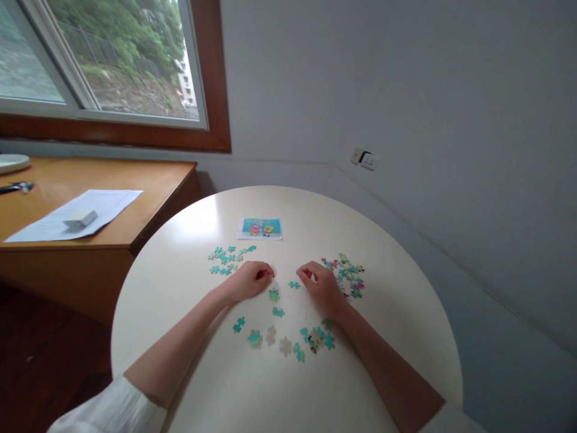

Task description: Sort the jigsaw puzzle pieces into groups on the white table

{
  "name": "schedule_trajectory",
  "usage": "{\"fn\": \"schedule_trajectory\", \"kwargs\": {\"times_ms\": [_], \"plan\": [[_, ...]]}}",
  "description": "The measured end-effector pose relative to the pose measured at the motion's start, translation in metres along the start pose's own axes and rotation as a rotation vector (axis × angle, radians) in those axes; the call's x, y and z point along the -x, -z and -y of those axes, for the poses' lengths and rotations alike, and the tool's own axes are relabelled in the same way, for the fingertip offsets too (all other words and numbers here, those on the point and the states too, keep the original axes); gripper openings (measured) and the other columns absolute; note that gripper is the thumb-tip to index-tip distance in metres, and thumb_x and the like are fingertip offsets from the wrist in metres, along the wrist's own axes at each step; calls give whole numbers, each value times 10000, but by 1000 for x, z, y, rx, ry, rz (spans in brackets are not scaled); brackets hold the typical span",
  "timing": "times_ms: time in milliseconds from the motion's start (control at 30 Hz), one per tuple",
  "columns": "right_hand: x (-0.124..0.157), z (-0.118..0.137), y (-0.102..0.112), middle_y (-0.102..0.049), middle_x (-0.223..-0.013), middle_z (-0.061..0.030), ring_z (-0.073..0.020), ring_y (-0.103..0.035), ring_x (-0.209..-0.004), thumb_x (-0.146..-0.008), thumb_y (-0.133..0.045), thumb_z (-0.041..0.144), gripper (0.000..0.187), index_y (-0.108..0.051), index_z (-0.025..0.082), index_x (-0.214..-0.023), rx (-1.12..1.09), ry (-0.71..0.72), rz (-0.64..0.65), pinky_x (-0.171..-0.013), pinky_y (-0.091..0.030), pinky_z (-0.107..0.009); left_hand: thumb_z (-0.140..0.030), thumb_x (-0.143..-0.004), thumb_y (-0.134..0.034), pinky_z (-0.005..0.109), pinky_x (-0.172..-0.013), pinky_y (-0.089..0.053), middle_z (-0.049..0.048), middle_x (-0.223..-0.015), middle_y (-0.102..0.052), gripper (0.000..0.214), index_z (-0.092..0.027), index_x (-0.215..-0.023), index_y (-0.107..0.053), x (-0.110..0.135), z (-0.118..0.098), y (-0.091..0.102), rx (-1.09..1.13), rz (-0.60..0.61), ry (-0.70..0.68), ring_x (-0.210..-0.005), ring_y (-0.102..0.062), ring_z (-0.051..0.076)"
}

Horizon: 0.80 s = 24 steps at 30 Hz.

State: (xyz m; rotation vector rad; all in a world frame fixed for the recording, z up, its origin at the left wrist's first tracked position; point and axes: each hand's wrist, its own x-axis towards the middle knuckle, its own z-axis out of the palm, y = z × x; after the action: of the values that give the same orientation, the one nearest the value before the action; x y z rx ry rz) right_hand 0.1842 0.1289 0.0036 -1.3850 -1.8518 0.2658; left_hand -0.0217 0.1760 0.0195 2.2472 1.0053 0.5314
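Both my hands rest on a round cream table [216, 385] among small jigsaw pieces. My left hand [250, 280] lies curled into a loose fist, and I cannot make out anything inside it. Just beyond it is a cluster of teal pieces [226, 260]. My right hand [321, 286] has its fingers bent and pinched together near a single teal piece [294, 284]. A mixed pile of coloured pieces [348, 275] lies by its far side. Loose pieces [288, 344] are scattered between my forearms. A small cartoon reference picture [260, 228] lies farther back on the table.
A wooden desk [148, 228] stands to the left under a window, carrying a white paper sheet [103, 204] with a small grey box [81, 219] on it. A grey wall with a socket [366, 159] runs along the right.
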Motion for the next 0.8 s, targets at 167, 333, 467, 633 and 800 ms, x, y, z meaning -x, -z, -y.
{"fn": "schedule_trajectory", "kwargs": {"times_ms": [167,333,467,633,800], "plan": [[1,-1,2,-571,-648,3,-120,-511,-582,-783,-442,181,130,-570,183,-805,-12,-79,52,-585,-383,-231,-152,-727,-454,206,-558,-372,-5,-642,-591,179,-151,-766,-628,-1,0,-1,-14,-7,-13,-571,-476,99],[3,5,4,-464,-529,45,-106,-432,-490,-746,-405,149,159,-553,192,-789,24,-86,106,-524,-324,-221,-149,-756,-427,247,-663,-437,33,-745,-634,205,-155,-803,-626,1,-5,-3,-2,-159,-90,-686,-548,130],[2,6,4,-473,-543,39,-109,-428,-503,-731,-390,142,153,-533,193,-750,28,-112,58,-529,-314,-223,-224,-819,-415,334,-890,-413,64,-982,-659,249,-170,-943,-623,5,-16,-4,14,-149,-229,-952,-568,176],[1,2,3,-501,-569,30,-113,-454,-528,-735,-389,148,142,-524,190,-749,-4,-139,55,-543,-334,-221,-317,-901,-346,408,-1067,-240,64,-1270,-537,357,-214,-1189,-530,11,-33,-10,-103,202,-345,-1206,-446,182],[2,0,1,-503,-559,38,-104,-447,-507,-741,-389,148,147,-528,191,-757,-29,-150,44,-530,-340,-215,-358,-914,-323,450,-1108,-95,65,-1339,-468,399,-228,-1264,-467,13,-33,-12,-256,253,-345,-1273,-369,184]]}}
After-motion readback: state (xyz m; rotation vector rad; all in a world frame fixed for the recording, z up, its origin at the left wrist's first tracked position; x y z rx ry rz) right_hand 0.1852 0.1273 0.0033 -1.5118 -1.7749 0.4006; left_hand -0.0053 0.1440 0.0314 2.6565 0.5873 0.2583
